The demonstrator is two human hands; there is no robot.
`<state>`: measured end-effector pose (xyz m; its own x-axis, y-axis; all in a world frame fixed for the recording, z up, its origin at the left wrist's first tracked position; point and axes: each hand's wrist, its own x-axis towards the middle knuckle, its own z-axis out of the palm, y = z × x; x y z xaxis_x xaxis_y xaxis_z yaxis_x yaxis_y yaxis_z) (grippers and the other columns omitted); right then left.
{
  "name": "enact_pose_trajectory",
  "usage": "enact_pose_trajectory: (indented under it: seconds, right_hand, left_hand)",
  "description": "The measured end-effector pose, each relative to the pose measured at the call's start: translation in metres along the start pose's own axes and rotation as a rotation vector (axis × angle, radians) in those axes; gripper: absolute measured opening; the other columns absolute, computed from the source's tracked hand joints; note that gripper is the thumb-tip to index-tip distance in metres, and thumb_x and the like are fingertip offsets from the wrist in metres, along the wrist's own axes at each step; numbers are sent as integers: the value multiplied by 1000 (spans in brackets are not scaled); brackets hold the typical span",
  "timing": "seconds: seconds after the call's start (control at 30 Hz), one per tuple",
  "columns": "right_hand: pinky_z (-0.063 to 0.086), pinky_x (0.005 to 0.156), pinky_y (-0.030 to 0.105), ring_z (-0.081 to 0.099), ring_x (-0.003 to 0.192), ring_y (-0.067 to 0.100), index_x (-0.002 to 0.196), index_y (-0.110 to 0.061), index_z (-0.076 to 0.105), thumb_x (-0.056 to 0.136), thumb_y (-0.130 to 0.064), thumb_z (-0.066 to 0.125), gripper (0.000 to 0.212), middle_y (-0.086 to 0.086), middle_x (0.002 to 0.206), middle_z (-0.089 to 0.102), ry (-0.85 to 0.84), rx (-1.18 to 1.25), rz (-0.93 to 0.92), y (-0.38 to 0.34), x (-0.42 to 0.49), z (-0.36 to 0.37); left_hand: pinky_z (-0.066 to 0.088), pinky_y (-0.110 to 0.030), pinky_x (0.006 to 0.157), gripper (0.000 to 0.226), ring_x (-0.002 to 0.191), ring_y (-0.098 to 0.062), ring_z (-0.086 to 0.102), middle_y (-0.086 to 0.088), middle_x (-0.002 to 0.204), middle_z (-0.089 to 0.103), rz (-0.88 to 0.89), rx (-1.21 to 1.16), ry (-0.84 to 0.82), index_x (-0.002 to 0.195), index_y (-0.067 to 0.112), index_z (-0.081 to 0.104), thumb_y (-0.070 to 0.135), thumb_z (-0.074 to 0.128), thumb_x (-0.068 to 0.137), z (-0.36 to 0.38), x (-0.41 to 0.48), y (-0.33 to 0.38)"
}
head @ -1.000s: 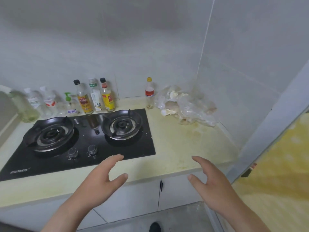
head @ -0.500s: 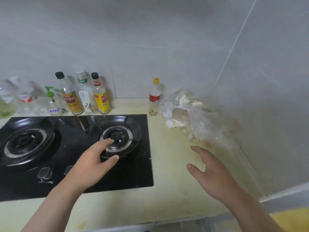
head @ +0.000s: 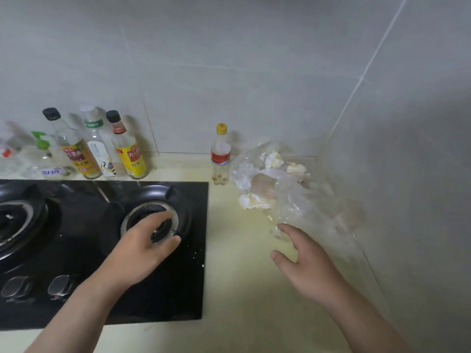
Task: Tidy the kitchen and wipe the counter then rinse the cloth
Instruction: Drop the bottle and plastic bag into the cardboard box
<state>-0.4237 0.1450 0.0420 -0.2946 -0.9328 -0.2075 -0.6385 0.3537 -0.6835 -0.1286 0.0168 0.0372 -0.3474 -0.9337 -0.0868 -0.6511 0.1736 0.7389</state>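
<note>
1. At the far left, against the wall [head: 254, 72], stood a clear spray bottle [head: 40, 143] with a green top, partly blurred.
2. Beside it stood three sauce bottles [head: 99, 149] in a row, upright, just behind the hob [head: 178, 289].
3. The black glass hob lay set into the counter [head: 242, 289], with a left burner [head: 15, 220] cut off by the frame edge and two knobs [head: 60, 287] near its front edge.
4. The left hand [head: 137, 253] was over the right burner [head: 153, 200], palm down, fingers loosely spread and gently curved, holding nothing. Whether it touched the burner could not be told.
5. A small bottle [head: 220, 155] with a yellow cap stood upright just right of the hob's back corner.
6. The pale yellow counter ran from under the hob to the corner on the right, stained in places.
7. A crumpled clear bag [head: 293, 192] with white scraps inside lay in that corner.
8. The right hand [head: 308, 266] was above the counter, fingers straight and thumb apart, empty, its fingertips at the bag's near edge.
</note>
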Motion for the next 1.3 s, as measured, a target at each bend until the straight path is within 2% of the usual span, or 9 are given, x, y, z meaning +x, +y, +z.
enact_pose_trajectory:
  seconds: [0.17,0.3,0.53,0.7,0.87,0.93,1.03,1.2,1.3]
  right_hand:
    - [30,93,8,40,101,-24,145,-37,38,92,-35,64,59,-31,132,38,-22,15,-54,20,30,-20]
    - [32,103,16,37,118,-8,145,-34,40,91,-35,66,60,-32,133,36,-4,23,-66,42,55,-32]
    - [34,102,17,39,118,-7,143,-36,42,90,-33,66,58,-33,133,38,25,15,-101,60,89,-46]
    - [31,113,25,33,132,-5,141,-30,48,84,-34,70,61,-23,138,40,162,-80,-174,70,113,-47]
    - [0,122,46,-12,151,20,154,-42,14,68,-83,34,97,-7,164,-6,-29,-423,-193,88,130,-42]
    - [-6,121,50,-24,148,23,153,-45,-1,65,-83,40,104,-3,162,-23,-73,-584,-142,98,141,-35]
    - [0,120,53,-24,148,28,152,-43,-11,69,-69,64,114,2,160,-29,-127,-671,-42,113,156,-24]
    - [22,118,47,-5,151,35,154,-39,-6,79,-55,67,106,10,162,-21,-202,-589,23,138,170,-10]
    - [34,111,44,13,149,35,154,-41,3,90,-42,59,85,12,163,1,-122,-548,-3,148,170,-6]
  left_hand:
    - [38,-29,101,53,123,-5,42,14,131,50,-5,-38,13,133,41,46,30,70,87,29,26,27]
    - [38,-32,105,56,129,-11,41,15,136,48,-40,-135,23,137,36,47,27,71,87,56,58,42]
    - [39,-34,109,71,131,-13,47,5,144,48,-62,-270,128,146,18,40,22,75,84,84,145,64]
    - [34,-39,114,98,140,-16,35,0,157,31,-80,-262,291,153,18,21,34,80,77,88,220,68]
    - [20,-33,118,116,149,-16,14,-1,163,13,-137,-286,364,155,17,7,36,84,72,99,258,63]
    - [21,-31,116,117,149,-16,15,0,162,14,-130,-288,348,155,19,7,33,86,70,103,267,60]
    - [29,-28,110,116,145,-17,25,0,159,21,-147,-311,324,155,19,8,31,86,70,108,279,56]
    - [40,-24,95,103,122,-11,42,2,148,34,-178,-330,304,153,23,18,25,83,73,115,292,54]
    - [40,-20,82,84,117,-15,50,4,138,45,-166,-285,284,144,22,35,27,81,73,115,299,52]
